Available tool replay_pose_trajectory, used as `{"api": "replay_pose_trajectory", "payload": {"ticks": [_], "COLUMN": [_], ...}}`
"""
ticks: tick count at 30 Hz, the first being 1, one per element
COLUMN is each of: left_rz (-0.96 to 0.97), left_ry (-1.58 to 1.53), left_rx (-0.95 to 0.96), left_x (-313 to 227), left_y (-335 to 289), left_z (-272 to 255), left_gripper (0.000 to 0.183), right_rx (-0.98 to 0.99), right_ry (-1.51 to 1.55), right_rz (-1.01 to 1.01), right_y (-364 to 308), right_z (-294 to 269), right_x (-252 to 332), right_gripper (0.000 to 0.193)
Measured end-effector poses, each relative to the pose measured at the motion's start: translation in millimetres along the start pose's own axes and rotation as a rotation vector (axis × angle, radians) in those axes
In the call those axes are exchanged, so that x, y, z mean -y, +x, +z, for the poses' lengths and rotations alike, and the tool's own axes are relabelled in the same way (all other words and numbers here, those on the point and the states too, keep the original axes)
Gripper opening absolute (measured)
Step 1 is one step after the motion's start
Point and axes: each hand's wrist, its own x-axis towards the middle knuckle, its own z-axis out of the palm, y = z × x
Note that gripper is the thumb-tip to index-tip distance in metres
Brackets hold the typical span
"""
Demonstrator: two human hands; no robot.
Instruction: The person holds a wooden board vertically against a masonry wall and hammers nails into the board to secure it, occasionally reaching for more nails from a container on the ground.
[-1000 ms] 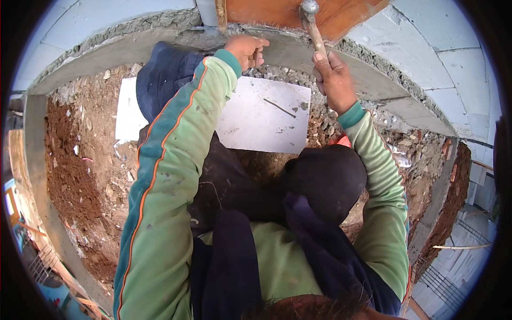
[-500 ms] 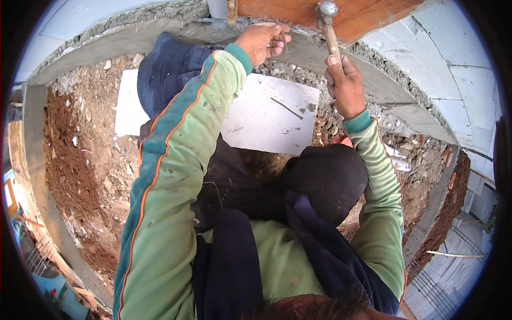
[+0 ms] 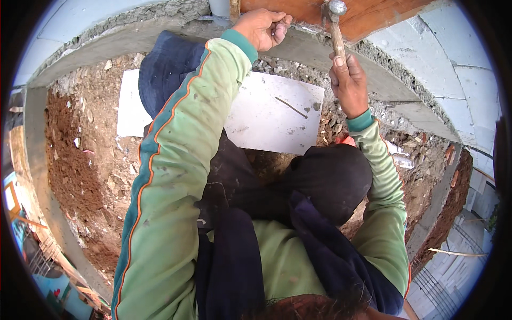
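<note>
My right hand is wrapped round the wooden handle of a hammer, its metal head up near the lower edge of an orange-brown wooden board. To its left, my left hand reaches up to the same edge with fingers curled and pinched together. Whatever sits between those fingers is too hidden to make out. Below both hands a white sheet lies on the rubble, with a thin dark rod on top. A dark blue, stitched cloth piece like a hat rests over the sheet's left part.
A grey concrete ledge curves behind my hands, with pale wall panels beyond. Reddish soil and broken stones cover the ground at left. My dark-trousered knees are bent close below the sheet.
A thin brown piece that showed at my left fingers is no longer visible, and that hand has turned and risen slightly. The hammer has shifted a little to the right.
</note>
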Motion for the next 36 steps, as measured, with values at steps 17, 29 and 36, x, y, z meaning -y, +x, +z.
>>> {"api": "replay_pose_trajectory", "payload": {"ticks": [17,29,36], "left_rz": [-0.095,-0.141,-0.125], "left_ry": [-0.249,-0.319,-0.358], "left_rx": [0.134,0.083,0.091], "left_x": [-2.8,-0.1,-1.5], "left_y": [50.0,63.5,66.8], "left_z": [-25.7,-16.5,-25.9], "left_gripper": [0.017,0.017,0.017], "right_rx": [-0.040,0.083,0.031], "right_ry": [-0.643,-0.701,-0.473], "right_rz": [-0.915,-0.655,-0.839], "right_y": [-9.5,-6.6,-6.3], "right_z": [-9.4,-4.6,0.8], "right_x": [37.1,40.7,43.4], "right_gripper": [0.036,0.031,0.039]}}
